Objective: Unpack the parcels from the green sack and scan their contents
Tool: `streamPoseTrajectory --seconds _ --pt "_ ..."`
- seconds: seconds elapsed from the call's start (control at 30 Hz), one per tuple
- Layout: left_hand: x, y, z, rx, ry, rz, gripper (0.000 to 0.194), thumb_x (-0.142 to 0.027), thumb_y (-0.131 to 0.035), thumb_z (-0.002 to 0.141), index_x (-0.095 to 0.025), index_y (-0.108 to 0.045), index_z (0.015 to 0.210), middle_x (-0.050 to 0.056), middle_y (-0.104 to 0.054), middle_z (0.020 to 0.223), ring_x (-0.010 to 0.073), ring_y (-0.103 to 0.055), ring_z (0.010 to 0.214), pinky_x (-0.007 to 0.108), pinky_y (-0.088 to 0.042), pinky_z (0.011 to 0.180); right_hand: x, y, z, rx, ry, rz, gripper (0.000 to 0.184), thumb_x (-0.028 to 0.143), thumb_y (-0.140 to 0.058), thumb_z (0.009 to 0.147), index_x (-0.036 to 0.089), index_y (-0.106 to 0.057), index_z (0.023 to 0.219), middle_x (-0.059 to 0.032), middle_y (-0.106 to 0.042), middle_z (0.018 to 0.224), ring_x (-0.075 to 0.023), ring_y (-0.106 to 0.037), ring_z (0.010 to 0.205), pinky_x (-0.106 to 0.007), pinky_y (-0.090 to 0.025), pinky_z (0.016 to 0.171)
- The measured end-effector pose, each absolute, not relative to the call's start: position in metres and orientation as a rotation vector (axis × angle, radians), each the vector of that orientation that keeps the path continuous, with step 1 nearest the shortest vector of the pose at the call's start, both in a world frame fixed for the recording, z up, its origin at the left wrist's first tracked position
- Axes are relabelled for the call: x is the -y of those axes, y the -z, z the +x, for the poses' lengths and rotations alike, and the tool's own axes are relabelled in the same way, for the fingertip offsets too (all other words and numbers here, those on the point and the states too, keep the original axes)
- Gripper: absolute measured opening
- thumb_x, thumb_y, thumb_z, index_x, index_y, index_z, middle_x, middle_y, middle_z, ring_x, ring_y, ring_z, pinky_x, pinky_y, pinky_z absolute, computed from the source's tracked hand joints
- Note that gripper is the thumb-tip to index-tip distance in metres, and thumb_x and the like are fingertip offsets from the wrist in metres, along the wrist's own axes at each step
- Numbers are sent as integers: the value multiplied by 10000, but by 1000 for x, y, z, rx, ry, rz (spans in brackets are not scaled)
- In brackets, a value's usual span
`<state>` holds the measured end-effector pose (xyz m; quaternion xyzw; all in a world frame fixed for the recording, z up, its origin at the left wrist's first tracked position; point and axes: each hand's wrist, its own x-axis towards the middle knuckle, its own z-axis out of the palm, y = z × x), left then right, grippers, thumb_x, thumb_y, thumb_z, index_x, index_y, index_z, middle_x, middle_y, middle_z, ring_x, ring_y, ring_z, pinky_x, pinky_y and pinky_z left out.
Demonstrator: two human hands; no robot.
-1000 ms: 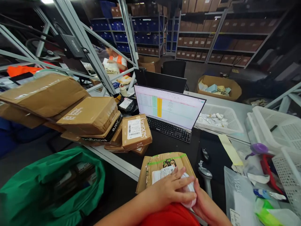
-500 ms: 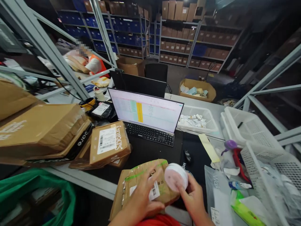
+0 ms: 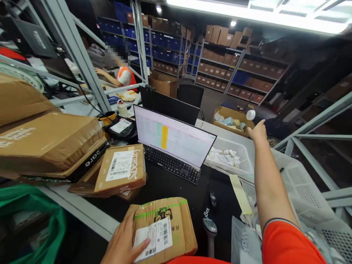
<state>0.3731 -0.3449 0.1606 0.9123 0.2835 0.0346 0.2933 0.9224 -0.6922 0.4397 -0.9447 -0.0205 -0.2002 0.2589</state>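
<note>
My left hand grips the near left corner of a brown cardboard parcel with green tape, thumb lying on its white label. My right arm is stretched out over the desk. My right hand is far out, fingers loose and apart. A small round white roll hangs in the air just beyond its fingertips, not touching them, above an open cardboard box on the floor.
A monitor and keyboard stand mid-desk, with a white basket of small items to their right. Stacked parcels lie left, a green bag below. A scanner, mouse and more baskets are on the right. Another person works behind.
My right hand held the white roll beside the parcel, then swung far out and let it go. My left hand has slid to the parcel's corner.
</note>
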Motion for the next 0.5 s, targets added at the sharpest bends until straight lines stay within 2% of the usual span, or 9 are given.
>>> streamPoseTrajectory --seconds 0.07,0.13,0.2,0.27,0.3,0.33,0.4,0.47,0.5 --pt "347 -165 374 -792 -57 2410 958 -512 -666 684 -128 -320 1491 225 -487 1504 405 -490 1379 556 -394 1159 675 -414 898 158 368 -2514 581 247 -615 865 4 -511 1383 -313 -560 1353 -339 -550 1249 -492 -361 1105" --pt "348 -173 376 -786 -55 2358 933 -457 -661 701 -140 -302 1501 204 -495 1495 384 -478 1387 533 -381 1165 659 -374 848 283 182 -2488 413 278 -572 881 45 -652 1213 -238 -682 1187 -293 -633 1104 -458 -428 1051" --pt "349 -182 377 -786 -60 2283 927 -412 -667 710 -140 -296 1514 186 -496 1486 367 -468 1392 507 -368 1175 645 -326 777 400 -59 -2422 386 365 -551 896 70 -704 1093 -183 -736 1001 -258 -682 948 -413 -519 924" --pt "353 -190 378 -809 -79 2185 942 -370 -695 691 -138 -310 1519 178 -487 1487 362 -462 1393 499 -350 1188 635 -277 692 526 -368 -2300 495 502 -461 934 104 -712 1085 -134 -745 896 -229 -700 782 -370 -571 738" --pt "355 -193 378 -824 -97 2118 939 -345 -713 671 -133 -339 1506 180 -490 1482 362 -464 1389 502 -343 1191 633 -256 650 582 -599 -2135 574 570 -434 938 107 -690 1160 -144 -744 963 -241 -708 808 -392 -581 733" --pt "359 -197 377 -833 -116 2031 919 -324 -732 653 -128 -382 1480 182 -504 1467 362 -474 1377 506 -342 1190 632 -236 610 624 -706 -2034 606 610 -458 916 126 -673 1212 -151 -734 1061 -259 -711 896 -434 -585 810" --pt "364 -205 374 -808 -134 1783 836 -305 -780 627 -121 -491 1389 183 -572 1400 358 -523 1325 509 -377 1161 636 -208 548 685 -642 -2043 680 601 -665 782 150 -634 1289 -166 -662 1267 -322 -634 1168 -518 -501 1033" --pt "366 -215 369 -717 -100 1454 783 -333 -838 609 -127 -560 1311 166 -651 1305 342 -593 1240 492 -440 1101 644 -196 514 587 -519 -2109 806 600 -723 728 159 -555 1381 -172 -587 1387 -359 -530 1319 -559 -402 1138" --pt "366 -220 365 -656 -72 1294 784 -355 -865 597 -131 -576 1291 156 -674 1271 329 -620 1200 477 -464 1072 647 -195 507 507 -504 -2120 868 616 -736 712 163 -512 1417 -173 -568 1414 -367 -510 1344 -561 -392 1149"
